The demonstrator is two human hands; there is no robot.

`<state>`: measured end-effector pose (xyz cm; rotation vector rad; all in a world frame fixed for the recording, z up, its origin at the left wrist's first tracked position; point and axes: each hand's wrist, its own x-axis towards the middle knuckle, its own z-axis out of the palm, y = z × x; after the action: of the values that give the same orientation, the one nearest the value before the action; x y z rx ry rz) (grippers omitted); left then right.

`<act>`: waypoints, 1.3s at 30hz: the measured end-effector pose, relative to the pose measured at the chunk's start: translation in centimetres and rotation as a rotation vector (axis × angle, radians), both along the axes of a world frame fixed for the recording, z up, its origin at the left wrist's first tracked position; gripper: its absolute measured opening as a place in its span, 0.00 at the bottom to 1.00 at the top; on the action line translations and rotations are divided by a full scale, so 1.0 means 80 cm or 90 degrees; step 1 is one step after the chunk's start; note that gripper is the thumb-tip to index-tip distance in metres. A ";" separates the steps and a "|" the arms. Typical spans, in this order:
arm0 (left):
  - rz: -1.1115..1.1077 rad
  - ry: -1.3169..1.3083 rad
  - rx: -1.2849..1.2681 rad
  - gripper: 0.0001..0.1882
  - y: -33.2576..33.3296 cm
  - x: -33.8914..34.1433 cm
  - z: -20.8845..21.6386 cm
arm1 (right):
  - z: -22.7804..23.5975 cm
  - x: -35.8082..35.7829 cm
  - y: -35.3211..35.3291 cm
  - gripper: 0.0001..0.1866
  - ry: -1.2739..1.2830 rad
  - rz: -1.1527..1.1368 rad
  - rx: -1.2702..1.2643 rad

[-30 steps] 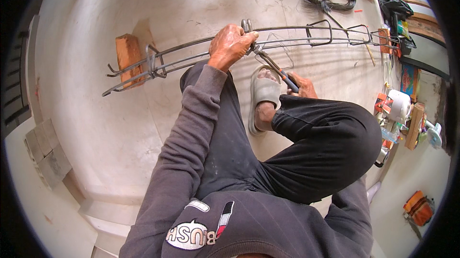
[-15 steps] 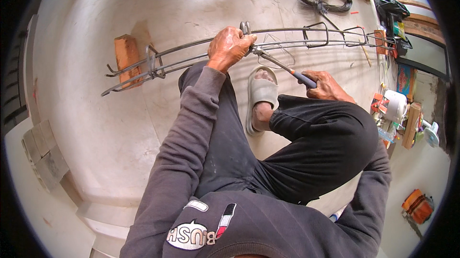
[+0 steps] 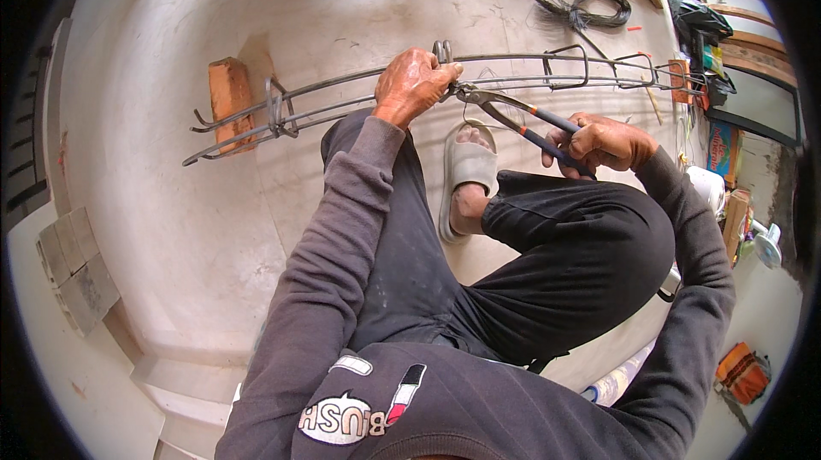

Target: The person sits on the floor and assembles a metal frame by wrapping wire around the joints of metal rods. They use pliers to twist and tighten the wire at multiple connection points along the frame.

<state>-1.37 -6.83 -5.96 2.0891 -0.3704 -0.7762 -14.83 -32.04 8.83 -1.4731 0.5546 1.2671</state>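
A long, narrow cage of steel bars (image 3: 505,57) with bent square stirrups (image 3: 568,67) spans the floor from left to right. My left hand (image 3: 414,88) is closed round the bars where a stirrup pair (image 3: 442,50) stands up, left of the middle. In my right hand (image 3: 609,144) are pincers (image 3: 492,98) with grey-and-orange handles. Those handles are spread apart, and the jaws lie at the cage beside my left fingertips. Thin wire (image 3: 469,118) loops below the jaws; what they bite on is too small to tell.
An orange brick (image 3: 229,92) props the cage's left end, and another brick (image 3: 680,75) its right. A coil of dark wire (image 3: 603,5) lies at the back right. My sandalled foot (image 3: 470,173) rests just below the cage. Household clutter, including a small fan (image 3: 767,244), lines the right side.
The pincers' handles have gone from nearly together to spread apart. My right hand has shifted slightly up and right, its forearm now showing. My left hand stays at the same spot on the cage.
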 end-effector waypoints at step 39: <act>-0.091 -0.464 -0.219 0.20 -0.084 -0.074 0.073 | 0.061 0.035 0.075 0.18 -0.836 0.993 -0.926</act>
<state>-7.32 -13.57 -0.15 1.9607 -0.9791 0.0161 -12.02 -26.02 13.71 -3.7386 -1.1119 0.1888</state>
